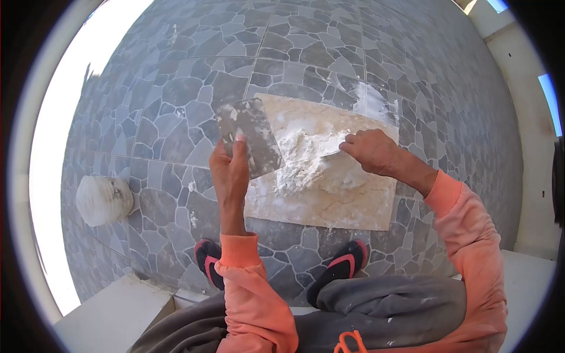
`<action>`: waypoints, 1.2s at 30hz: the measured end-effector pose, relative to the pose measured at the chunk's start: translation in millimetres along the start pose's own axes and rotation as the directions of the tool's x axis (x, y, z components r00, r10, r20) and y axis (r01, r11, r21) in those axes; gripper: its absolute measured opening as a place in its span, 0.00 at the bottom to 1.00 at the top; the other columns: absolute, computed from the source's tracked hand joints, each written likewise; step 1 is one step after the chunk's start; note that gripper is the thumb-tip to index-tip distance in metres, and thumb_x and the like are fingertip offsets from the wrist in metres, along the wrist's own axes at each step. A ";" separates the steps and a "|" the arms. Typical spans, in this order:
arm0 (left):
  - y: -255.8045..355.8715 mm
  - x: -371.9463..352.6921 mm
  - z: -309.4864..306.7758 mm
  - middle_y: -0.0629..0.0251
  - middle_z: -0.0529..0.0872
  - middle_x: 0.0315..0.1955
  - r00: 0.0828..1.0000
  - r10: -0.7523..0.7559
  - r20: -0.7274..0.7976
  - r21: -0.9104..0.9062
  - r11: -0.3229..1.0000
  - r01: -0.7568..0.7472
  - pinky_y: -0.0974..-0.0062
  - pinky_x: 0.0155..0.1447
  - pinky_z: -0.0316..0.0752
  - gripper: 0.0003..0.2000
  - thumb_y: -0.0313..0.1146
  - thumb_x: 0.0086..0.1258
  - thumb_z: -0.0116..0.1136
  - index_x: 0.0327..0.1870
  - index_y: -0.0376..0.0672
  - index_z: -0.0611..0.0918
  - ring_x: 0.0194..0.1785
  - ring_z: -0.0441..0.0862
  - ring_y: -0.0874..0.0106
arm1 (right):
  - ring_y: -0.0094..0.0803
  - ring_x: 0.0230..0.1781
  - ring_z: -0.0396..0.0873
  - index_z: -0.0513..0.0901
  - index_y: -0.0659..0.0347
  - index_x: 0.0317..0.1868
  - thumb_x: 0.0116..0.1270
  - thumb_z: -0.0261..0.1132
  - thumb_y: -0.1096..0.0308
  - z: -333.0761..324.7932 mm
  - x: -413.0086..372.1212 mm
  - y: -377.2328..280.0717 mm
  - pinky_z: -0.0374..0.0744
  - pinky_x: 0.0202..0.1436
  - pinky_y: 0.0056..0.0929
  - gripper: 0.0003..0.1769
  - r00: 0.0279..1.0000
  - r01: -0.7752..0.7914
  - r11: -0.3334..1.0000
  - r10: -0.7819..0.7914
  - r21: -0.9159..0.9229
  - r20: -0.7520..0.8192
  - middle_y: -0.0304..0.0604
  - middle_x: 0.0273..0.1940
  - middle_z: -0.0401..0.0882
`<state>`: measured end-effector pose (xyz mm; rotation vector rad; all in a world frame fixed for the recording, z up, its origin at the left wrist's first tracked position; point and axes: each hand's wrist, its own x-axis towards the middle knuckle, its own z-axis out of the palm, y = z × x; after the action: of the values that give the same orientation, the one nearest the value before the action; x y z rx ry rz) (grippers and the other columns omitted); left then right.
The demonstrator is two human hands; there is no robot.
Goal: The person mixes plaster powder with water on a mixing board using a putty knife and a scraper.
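Note:
My left hand (230,170) grips a grey rectangular plate (250,138) spotted with white residue, its thumb lying on the upper face. The plate overlaps the left edge of a beige marbled board (365,212) on the floor. A heap of white powder (297,162) lies in the middle of that board. At the heap's right side, the fingers of my right hand (372,152) are closed round a thin tool (333,150), whose blade touches the powder. Its handle is hidden by my fingers.
A whitish rounded bundle (105,200) stands on the stone-patterned floor (170,135) at the left. White smears (374,101) mark the floor behind the board. My feet in dark and red shoes (341,265) are just in front of the board. Pale ledges (118,309) flank my legs.

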<state>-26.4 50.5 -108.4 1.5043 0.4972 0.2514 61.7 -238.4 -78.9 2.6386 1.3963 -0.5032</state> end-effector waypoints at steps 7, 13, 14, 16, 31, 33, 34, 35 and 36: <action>-1.2 -3.5 -13.4 0.68 0.85 0.41 0.999 -0.032 -0.034 0.002 0.999 0.032 0.80 0.47 0.73 0.17 0.38 0.77 0.53 0.57 0.34 0.81 0.41 0.78 0.81 | 0.58 0.49 0.81 0.80 0.61 0.54 0.57 0.58 0.76 -3.4 91.8 83.0 0.79 0.51 0.50 0.22 0.946 -0.300 0.905 0.322 0.303 -0.026 0.60 0.45 0.84; -2.2 -10.4 -14.2 0.69 0.85 0.39 0.995 -0.073 -0.070 -0.026 0.997 0.072 0.79 0.45 0.72 0.17 0.37 0.77 0.53 0.56 0.33 0.81 0.40 0.76 0.82 | 0.59 0.52 0.80 0.79 0.59 0.58 0.65 0.59 0.71 45.3 153.8 145.1 0.77 0.55 0.48 0.20 0.925 -0.334 0.879 0.374 0.339 -0.059 0.61 0.48 0.83; -2.3 -12.3 -14.7 0.69 0.85 0.39 0.993 -0.087 -0.082 -0.029 0.996 0.085 0.79 0.45 0.72 0.16 0.37 0.77 0.53 0.56 0.33 0.81 0.40 0.76 0.82 | 0.58 0.51 0.80 0.80 0.59 0.57 0.64 0.59 0.71 48.5 162.9 146.6 0.77 0.55 0.48 0.20 0.929 -0.328 0.880 0.366 0.344 -0.050 0.60 0.48 0.83; -6.0 -13.3 -17.9 0.69 0.85 0.40 0.989 -0.101 -0.106 -0.040 0.994 0.097 0.79 0.46 0.72 0.16 0.37 0.78 0.53 0.56 0.34 0.81 0.40 0.77 0.82 | 0.57 0.50 0.80 0.80 0.59 0.55 0.62 0.58 0.72 49.2 184.3 142.9 0.77 0.53 0.47 0.20 0.964 -0.247 0.896 0.265 0.370 0.001 0.59 0.47 0.83; -13.2 -18.4 -26.1 0.70 0.85 0.42 0.981 -0.104 -0.166 -0.033 0.994 0.100 0.80 0.47 0.72 0.17 0.37 0.78 0.54 0.58 0.35 0.80 0.42 0.76 0.81 | 0.48 0.40 0.79 0.81 0.57 0.50 0.61 0.57 0.74 24.0 239.8 34.8 0.74 0.44 0.43 0.16 0.830 0.272 0.902 -0.395 0.334 0.393 0.52 0.40 0.83; -13.2 -16.7 -25.3 0.69 0.85 0.42 0.984 -0.101 -0.145 -0.031 0.995 0.097 0.80 0.47 0.72 0.17 0.37 0.77 0.54 0.58 0.34 0.80 0.42 0.76 0.81 | 0.50 0.42 0.79 0.81 0.57 0.50 0.61 0.57 0.75 6.8 211.0 28.3 0.75 0.45 0.44 0.16 0.867 0.243 0.910 -0.359 0.337 0.344 0.52 0.40 0.84; -13.6 -15.6 -23.5 0.70 0.85 0.41 0.986 -0.101 -0.133 -0.047 0.994 0.095 0.80 0.47 0.71 0.17 0.37 0.77 0.54 0.57 0.34 0.80 0.42 0.76 0.81 | 0.51 0.43 0.80 0.81 0.57 0.50 0.61 0.58 0.76 3.8 197.7 28.9 0.75 0.45 0.45 0.17 0.882 0.240 0.903 -0.356 0.357 0.309 0.52 0.40 0.84; -14.1 -13.7 -21.0 0.70 0.84 0.41 0.988 -0.100 -0.118 -0.061 0.994 0.094 0.80 0.47 0.71 0.17 0.37 0.77 0.54 0.57 0.34 0.80 0.41 0.76 0.82 | 0.51 0.43 0.80 0.81 0.58 0.50 0.61 0.58 0.77 0.8 183.0 30.2 0.75 0.45 0.45 0.17 0.896 0.236 0.895 -0.351 0.379 0.272 0.52 0.41 0.84; -14.9 -11.5 -18.7 0.70 0.84 0.41 0.990 -0.100 -0.101 -0.073 0.993 0.093 0.80 0.47 0.71 0.17 0.37 0.77 0.54 0.57 0.34 0.81 0.41 0.75 0.82 | 0.52 0.44 0.80 0.81 0.58 0.50 0.60 0.58 0.78 -2.0 168.0 30.6 0.75 0.45 0.46 0.17 0.910 0.230 0.887 -0.342 0.401 0.234 0.52 0.41 0.84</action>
<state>-47.2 60.9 -121.2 1.4013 0.6376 0.2698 174.8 -123.9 -136.1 2.4595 1.7414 -1.2582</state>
